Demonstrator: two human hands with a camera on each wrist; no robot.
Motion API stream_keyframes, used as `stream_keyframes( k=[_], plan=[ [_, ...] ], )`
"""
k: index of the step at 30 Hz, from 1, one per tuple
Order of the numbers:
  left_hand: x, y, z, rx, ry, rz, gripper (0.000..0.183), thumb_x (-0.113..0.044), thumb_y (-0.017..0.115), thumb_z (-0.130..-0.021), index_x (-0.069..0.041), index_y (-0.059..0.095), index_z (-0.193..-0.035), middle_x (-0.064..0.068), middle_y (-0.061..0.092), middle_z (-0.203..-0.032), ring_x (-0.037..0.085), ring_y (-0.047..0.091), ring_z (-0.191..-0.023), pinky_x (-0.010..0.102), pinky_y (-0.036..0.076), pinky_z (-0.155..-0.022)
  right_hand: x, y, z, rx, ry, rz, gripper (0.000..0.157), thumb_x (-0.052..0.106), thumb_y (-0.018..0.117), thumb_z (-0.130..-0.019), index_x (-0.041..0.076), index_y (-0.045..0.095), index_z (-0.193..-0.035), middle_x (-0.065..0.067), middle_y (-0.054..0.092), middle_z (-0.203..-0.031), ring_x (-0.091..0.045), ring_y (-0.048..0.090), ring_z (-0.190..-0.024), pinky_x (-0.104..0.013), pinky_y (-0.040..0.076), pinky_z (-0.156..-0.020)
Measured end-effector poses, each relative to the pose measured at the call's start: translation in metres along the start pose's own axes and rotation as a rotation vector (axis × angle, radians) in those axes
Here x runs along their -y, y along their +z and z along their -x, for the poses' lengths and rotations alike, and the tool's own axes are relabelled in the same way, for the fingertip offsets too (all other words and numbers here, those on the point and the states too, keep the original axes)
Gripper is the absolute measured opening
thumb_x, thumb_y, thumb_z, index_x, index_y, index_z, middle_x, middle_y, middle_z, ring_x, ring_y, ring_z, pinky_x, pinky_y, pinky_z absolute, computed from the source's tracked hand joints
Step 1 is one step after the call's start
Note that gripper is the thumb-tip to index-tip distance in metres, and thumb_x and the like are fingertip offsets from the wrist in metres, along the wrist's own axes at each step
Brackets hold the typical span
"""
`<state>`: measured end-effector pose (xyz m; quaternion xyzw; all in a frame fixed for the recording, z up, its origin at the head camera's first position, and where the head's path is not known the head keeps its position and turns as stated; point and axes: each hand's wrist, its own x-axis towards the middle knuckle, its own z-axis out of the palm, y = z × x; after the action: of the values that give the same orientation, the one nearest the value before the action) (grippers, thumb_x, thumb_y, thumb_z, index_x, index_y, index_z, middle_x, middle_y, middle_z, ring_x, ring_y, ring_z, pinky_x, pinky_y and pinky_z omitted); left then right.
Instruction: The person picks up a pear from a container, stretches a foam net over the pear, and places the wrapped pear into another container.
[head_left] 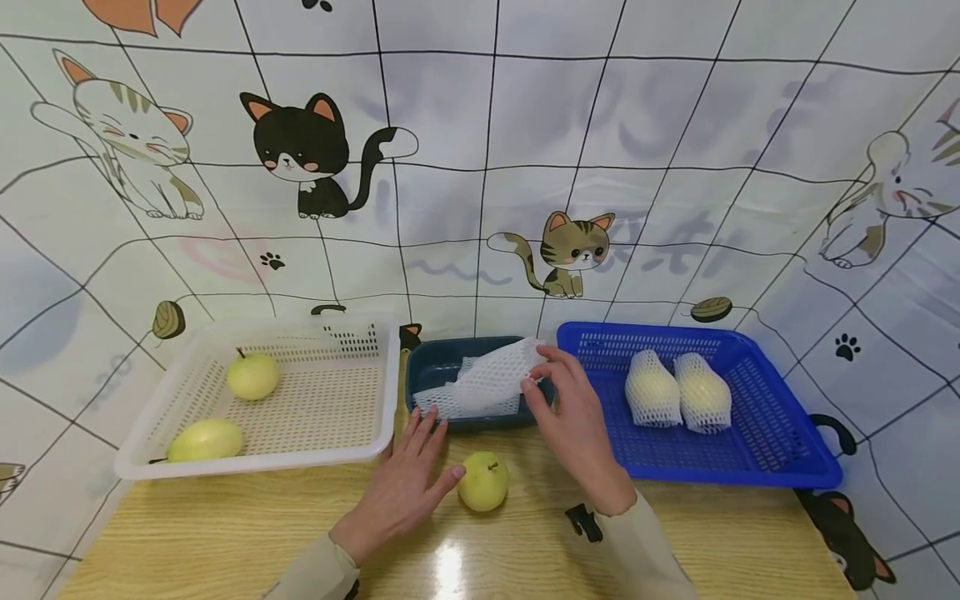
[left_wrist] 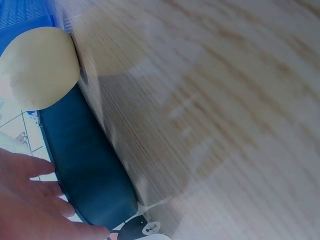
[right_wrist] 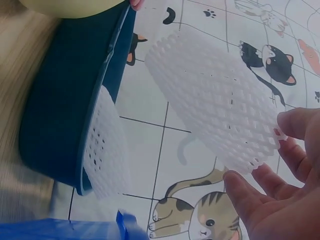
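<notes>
Bounded far, left and right by a white wall covering [head_left: 450, 100], ruled in wavy black grid lines [head_left: 485, 168]. Printed with cartoon cats [head_left: 303, 137], paw prints [head_left: 847, 347] and faint smudged marks [head_left: 648, 125]. Fronted by a pale wood-grain desk [head_left: 240, 542]. Lit to a bright white glare [head_left: 448, 568] at the middle of the desk's near part.

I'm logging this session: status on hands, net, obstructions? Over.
Right hand pinches white foam net over teal bin. Left hand at bin's rim. Bare pear on table near left hand. Nothing visibly in the way.
</notes>
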<state>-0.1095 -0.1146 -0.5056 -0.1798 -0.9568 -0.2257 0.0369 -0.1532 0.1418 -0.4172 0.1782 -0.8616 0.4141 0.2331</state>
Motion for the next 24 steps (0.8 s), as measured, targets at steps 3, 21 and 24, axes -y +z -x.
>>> stream_keyframes(
  k=[3,21,24],
  plan=[
    [0.0,0.0,0.0,-0.002,0.001,-0.005,0.075,-0.058,0.045,-0.106,-0.007,0.037,-0.16,0.01,0.022,-0.171,0.031,0.011,-0.158,0.067,0.028,-0.116,0.001,-0.006,0.005,-0.016,-0.022,0.003,0.007,0.016,0.069,-0.1,0.013,0.064,-0.102,-0.008,0.055,-0.147,-0.033,0.055,-0.13,-0.046,0.049,-0.079],
    [-0.004,-0.003,-0.004,-0.106,0.028,0.071,0.064,-0.045,0.052,-0.107,-0.001,0.046,-0.154,0.012,0.029,-0.168,0.038,0.019,-0.156,0.067,0.032,-0.114,0.002,-0.02,0.029,-0.075,-0.099,0.037,0.012,0.007,0.075,-0.093,0.01,0.065,-0.099,-0.007,0.06,-0.143,-0.029,0.056,-0.131,-0.04,0.048,-0.092],
    [-0.006,-0.005,-0.007,-0.186,0.08,0.107,0.057,-0.039,0.054,-0.107,0.001,0.053,-0.148,0.014,0.037,-0.164,0.04,0.026,-0.153,0.066,0.03,-0.115,0.003,-0.021,0.032,-0.078,-0.118,0.032,0.014,0.005,0.075,-0.093,0.012,0.066,-0.099,-0.006,0.06,-0.143,-0.029,0.056,-0.132,-0.036,0.047,-0.093]
  ],
)
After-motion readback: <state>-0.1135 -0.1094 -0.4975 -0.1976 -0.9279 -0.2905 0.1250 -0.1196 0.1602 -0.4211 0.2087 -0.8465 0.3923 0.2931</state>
